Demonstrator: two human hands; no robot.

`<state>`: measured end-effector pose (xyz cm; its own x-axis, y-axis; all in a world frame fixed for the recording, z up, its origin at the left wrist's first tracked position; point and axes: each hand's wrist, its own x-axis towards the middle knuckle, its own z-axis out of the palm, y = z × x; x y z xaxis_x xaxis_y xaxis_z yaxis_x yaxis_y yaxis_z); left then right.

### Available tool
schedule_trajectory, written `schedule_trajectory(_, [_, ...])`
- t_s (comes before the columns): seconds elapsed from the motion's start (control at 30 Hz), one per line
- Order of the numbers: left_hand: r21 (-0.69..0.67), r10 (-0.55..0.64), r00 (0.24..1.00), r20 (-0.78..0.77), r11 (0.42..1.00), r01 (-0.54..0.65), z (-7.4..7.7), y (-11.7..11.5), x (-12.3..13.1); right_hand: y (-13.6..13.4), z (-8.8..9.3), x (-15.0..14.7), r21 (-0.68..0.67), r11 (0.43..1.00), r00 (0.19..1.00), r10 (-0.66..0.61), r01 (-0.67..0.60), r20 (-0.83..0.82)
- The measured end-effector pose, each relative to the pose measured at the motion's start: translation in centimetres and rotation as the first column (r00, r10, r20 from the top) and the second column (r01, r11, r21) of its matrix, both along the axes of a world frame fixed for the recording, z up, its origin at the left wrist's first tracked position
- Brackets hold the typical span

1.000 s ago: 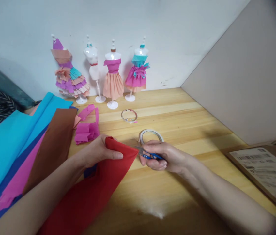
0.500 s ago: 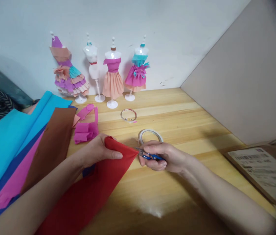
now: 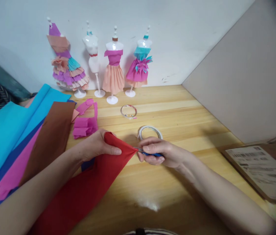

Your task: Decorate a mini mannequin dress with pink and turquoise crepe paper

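Observation:
Red crepe paper [image 3: 91, 186] stretches from the lower left up to a corner at the middle of the view. Near its top edge my left hand [image 3: 101, 146] pinches it, thumb on the near face. My right hand [image 3: 156, 151] is closed round small scissors with blue handles [image 3: 152, 154]. Their blades meet the paper's right corner and look nearly closed; the tips are partly hidden in the red. Just behind my right hand lies a white tape roll [image 3: 141, 132]. Pink paper pieces [image 3: 85, 125] are beyond my left wrist.
Four small mannequins stand along the wall, one [image 3: 113, 76] in a pink and peach dress. A clear ring [image 3: 128, 111] lies before them. Brown paper [image 3: 51, 137] and blue sheets [image 3: 3, 127] cover the left side. A cardboard package [image 3: 262, 169] sits at the right.
The scissors' handles have come together and the blades have closed at the red paper's corner. The whole scene sits slightly higher in the view; my left hand keeps its hold.

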<state>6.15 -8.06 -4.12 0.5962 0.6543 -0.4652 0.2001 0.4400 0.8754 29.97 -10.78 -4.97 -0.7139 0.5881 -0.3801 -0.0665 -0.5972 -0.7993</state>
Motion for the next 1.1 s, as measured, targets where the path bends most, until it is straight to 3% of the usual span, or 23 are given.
schedule_trajectory(0.63, [0.092, 0.063, 0.991, -0.119, 0.994, -0.052, 0.3, 0.0, -0.1, 0.0, -0.6, -0.3, -0.057, 0.997, 0.995, -0.062, 0.058, -0.076])
schedule_trajectory(0.87, [0.047, 0.127, 0.990, -0.052, 0.991, -0.125, -0.1, -0.1, -0.1, 0.1, 0.7, 0.7, -0.060, 0.997, 0.994, -0.058, 0.052, -0.093])
schedule_trajectory(1.1, [0.058, 0.130, 0.991, -0.027, 0.990, -0.128, -0.1, -0.3, -0.1, 0.3, 1.7, 1.6, 0.082, 0.992, 0.991, -0.105, 0.098, 0.084])
